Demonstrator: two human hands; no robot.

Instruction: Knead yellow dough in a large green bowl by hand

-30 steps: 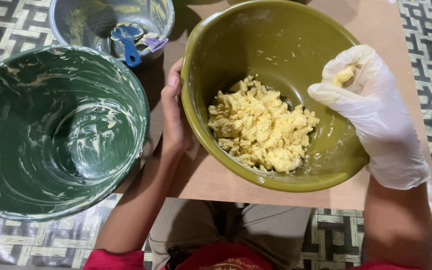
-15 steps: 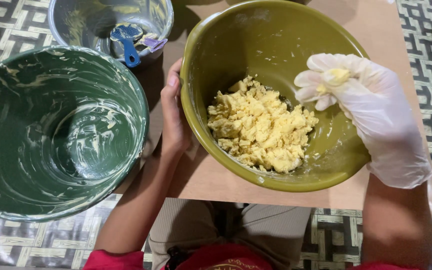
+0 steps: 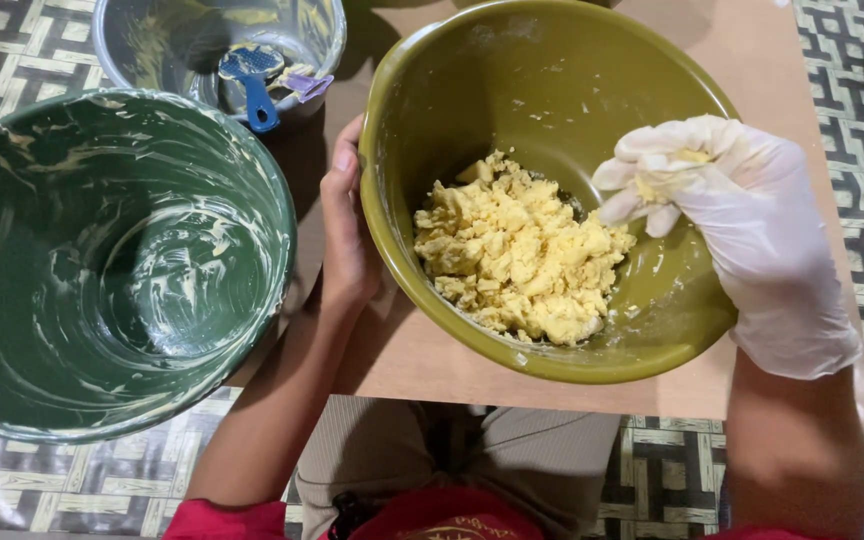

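The right hand point(image 3: 742, 230), in a thin white glove, hangs over the right side of the olive-green bowl point(image 3: 542, 80) with its fingers curled shut around a small lump of yellow dough point(image 3: 687, 160); bits of it show between the fingertips. The left hand point(image 3: 347, 235) is bare and lies flat against the bowl's outer left wall, fingers together, steadying rather than gripping. The main heap of crumbly dough point(image 3: 517, 255) sits in the bottom of the bowl, just below and left of the gloved hand, not touching it.

The bowl stands on a brown worktop point(image 3: 752, 50), and its near rim comes close to the worktop's front edge, above the person's lap. That looks like the weak spot: a hard press on the near side could tip or slide the bowl toward the knees, since the left hand only rests on it. Loose crumbs squeezed out of the glove could also drop outside the rim.

To the left a large dark green bowl point(image 3: 12, 400), smeared white inside, sits partly off the worktop. Behind it a grey bowl point(image 3: 327, 30) holds a blue utensil point(image 3: 252, 80).
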